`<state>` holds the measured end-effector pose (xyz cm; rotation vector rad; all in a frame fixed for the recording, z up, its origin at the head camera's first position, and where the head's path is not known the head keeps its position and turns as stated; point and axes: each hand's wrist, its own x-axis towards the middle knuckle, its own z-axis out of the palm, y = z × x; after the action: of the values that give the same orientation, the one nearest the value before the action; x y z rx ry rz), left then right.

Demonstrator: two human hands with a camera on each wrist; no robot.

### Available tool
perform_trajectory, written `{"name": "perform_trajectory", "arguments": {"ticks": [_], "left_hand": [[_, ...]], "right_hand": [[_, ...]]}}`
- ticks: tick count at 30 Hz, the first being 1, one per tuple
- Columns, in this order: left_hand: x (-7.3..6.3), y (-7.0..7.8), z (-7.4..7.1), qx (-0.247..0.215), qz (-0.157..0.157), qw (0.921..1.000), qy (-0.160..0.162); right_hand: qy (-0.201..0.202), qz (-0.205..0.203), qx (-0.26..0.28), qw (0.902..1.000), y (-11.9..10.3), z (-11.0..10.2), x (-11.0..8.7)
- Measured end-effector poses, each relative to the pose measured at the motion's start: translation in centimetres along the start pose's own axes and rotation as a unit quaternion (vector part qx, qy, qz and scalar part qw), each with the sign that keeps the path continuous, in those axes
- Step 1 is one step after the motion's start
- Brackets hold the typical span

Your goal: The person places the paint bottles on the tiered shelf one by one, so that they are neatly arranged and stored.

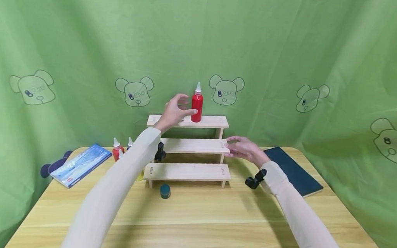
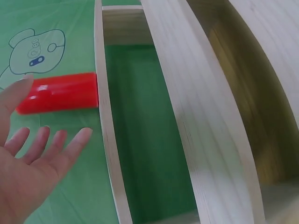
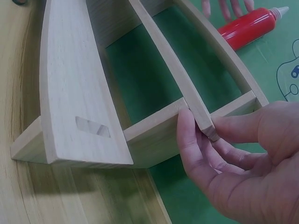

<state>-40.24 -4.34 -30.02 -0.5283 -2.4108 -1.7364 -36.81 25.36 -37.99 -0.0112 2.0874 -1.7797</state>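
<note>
A red squeeze bottle [image 1: 197,106] with a pale pointed nozzle stands upright on the top tier of a three-tier wooden shelf [image 1: 193,145]. Beside the bottle is my left hand [image 1: 175,112], its fingers spread and lightly bent. The left wrist view shows the thumb of the hand [image 2: 42,172] overlapping the bottle [image 2: 65,93], while the other fingers stay apart from it. My right hand [image 1: 247,150] pinches the right end of the middle tier. Up close, the thumb and fingers of that hand [image 3: 238,158] lie on either side of the board's corner.
A small dark teal jar [image 1: 165,191] stands before the bottom tier. Left of the shelf are another red bottle [image 1: 117,150], partly hidden bottles and a blue flat box [image 1: 82,165]. To the right lies a dark folder [image 1: 292,171]. A green curtain [image 1: 274,48] hangs behind.
</note>
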Motion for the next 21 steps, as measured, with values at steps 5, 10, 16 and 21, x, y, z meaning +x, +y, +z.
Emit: {"name": "perform_trajectory", "arguments": {"ticks": [5, 10, 16, 21], "left_hand": [[-1.4, -0.4, -2.4, 0.013, 0.036, 0.9993, -0.002], [-2.9, -0.7, -5.2, 0.031, 0.056, 0.9979, -0.003], [-4.8, -1.2, -8.7, 0.054, 0.055, 0.997, 0.0], [-6.6, -1.8, -10.9, 0.072, 0.054, 0.9959, 0.008]], "right_hand": [[-0.005, 0.003, -0.005, 1.0, -0.1, 0.0, 0.0], [-0.005, 0.001, -0.007, 1.0, -0.2, -0.1, 0.1], [-0.011, 0.003, 0.007, 0.9999, -0.1, -0.1, 0.4], [-0.015, 0.004, 0.006, 0.9999, 0.0, -0.2, 0.4]]}}
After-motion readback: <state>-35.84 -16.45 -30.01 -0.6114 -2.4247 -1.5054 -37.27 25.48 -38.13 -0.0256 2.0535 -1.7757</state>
